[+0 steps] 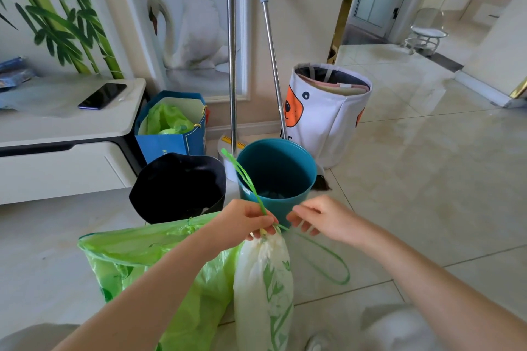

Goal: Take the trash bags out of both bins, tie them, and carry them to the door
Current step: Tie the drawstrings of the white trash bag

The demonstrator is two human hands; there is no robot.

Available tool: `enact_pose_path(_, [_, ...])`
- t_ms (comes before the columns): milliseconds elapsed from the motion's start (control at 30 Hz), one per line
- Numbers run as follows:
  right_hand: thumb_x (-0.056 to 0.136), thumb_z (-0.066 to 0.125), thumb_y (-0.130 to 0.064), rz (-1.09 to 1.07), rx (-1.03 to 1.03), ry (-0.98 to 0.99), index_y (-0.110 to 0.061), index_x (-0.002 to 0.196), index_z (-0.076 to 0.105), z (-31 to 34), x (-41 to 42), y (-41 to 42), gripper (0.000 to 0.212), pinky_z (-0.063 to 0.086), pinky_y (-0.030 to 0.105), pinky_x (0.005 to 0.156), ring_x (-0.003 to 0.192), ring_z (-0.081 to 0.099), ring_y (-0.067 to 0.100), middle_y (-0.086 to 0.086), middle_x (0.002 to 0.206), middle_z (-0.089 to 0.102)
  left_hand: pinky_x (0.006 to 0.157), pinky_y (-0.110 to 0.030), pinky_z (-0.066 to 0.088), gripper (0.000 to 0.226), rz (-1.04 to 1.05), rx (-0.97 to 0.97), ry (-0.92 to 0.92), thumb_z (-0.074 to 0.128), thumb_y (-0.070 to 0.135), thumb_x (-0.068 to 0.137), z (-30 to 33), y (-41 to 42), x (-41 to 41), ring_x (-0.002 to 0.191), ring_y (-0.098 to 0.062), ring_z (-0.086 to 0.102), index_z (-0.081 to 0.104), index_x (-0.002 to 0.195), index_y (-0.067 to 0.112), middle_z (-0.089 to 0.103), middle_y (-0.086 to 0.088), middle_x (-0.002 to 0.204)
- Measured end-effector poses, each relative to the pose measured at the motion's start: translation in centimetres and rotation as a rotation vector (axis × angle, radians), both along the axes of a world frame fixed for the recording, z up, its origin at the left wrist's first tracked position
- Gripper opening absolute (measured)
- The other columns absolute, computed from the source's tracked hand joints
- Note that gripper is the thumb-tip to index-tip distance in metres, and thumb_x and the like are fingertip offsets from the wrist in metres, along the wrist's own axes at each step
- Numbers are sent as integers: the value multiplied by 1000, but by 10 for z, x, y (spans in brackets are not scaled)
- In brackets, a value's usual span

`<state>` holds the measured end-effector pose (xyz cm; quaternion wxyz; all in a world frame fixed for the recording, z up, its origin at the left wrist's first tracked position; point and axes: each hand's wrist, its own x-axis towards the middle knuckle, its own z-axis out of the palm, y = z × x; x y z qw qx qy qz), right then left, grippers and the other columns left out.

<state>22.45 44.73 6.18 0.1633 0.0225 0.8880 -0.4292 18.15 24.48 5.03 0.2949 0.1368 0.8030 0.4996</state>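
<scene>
A white trash bag (263, 288) with a green leaf print hangs in front of me, its neck gathered. My left hand (242, 222) grips that neck and one green drawstring loop (242, 177), which sticks up over the teal bin (275, 177). My right hand (319, 218) pinches the other drawstring loop (328, 265), which hangs down to the right. A green trash bag (137, 259) sits on the floor under my left arm. The teal bin has no bag in it. Left of it stands a bin lined with a black bag (178, 188).
Behind the bins stand a blue paper bag (171, 142), two metal poles (232, 65) and a white fabric hamper (328, 111). A white cabinet (65, 151) with a phone (102, 95) is at the left. Tiled floor runs right toward a doorway (385, 8).
</scene>
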Motion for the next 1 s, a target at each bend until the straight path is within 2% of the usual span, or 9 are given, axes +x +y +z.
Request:
enact_pose_path(100, [88,60,-11,52,-35,81,-30,94,69,-4,2,-11,22,45,7,59,63,60,-11,-14,81,67,61,-17,48,13,-43,2,46,62,17,89,-1,2,1,62,-4,57,74,91,13,72,10,70])
enact_pose_path(167, [82,64,-16,97,-41,79,-42,83,66,-11,4,-22,26,50,15,66,72,66,-2,-12,81,70,62,-16,48,12,-79,-3,75,63,16,88,-2,2,2,62,0,57,75,89,15,71,11,68])
enact_pose_path(233, [74,63,-30,111,-11,90,-45,75,66,-20,1,-29,15,56,32,77,82,69,16,-5,85,73,65,-13,48,9,-117,-22,119,67,17,86,-3,-1,3,63,3,58,76,86,17,70,9,69])
enact_pose_path(367, [77,69,-32,115,42,102,-38,80,68,-23,-6,-31,7,55,36,82,85,67,16,-4,88,69,68,-14,51,11,-89,-50,311,74,18,78,-7,-10,6,74,-3,65,76,76,29,72,11,77])
enact_pose_path(467, [80,70,-26,111,17,113,-42,75,64,-22,-10,-31,17,54,29,80,84,65,10,-7,90,66,65,-13,52,10,-8,-10,431,76,11,76,-10,-15,8,74,-7,68,76,76,21,72,13,79])
enact_pose_path(667, [70,75,-31,93,15,69,-33,77,72,-30,-15,-32,8,55,40,86,88,67,16,2,91,73,60,-20,50,10,-41,-109,751,74,16,74,-22,-26,2,68,-10,62,65,78,19,65,9,67])
enact_pose_path(767, [71,74,-31,117,-31,41,-24,81,75,-30,-15,-35,13,55,40,87,90,68,19,3,92,74,64,-34,51,10,-55,-258,825,64,18,78,-26,-23,6,68,-16,61,64,87,21,64,5,75])
enact_pose_path(900, [60,57,-42,88,-64,-34,-16,79,74,-32,-16,-34,37,53,44,85,81,67,14,8,86,74,56,-40,47,3,-86,-293,921,55,23,78,-29,-17,11,62,-22,53,54,78,21,55,3,68])
enact_pose_path(1000, [71,60,-29,3,-73,-23,-19,70,71,-35,-20,-31,15,55,42,86,77,67,11,5,78,74,55,-40,46,6,-102,-282,946,58,19,80,-31,-16,12,61,-21,51,53,78,21,53,3,67])
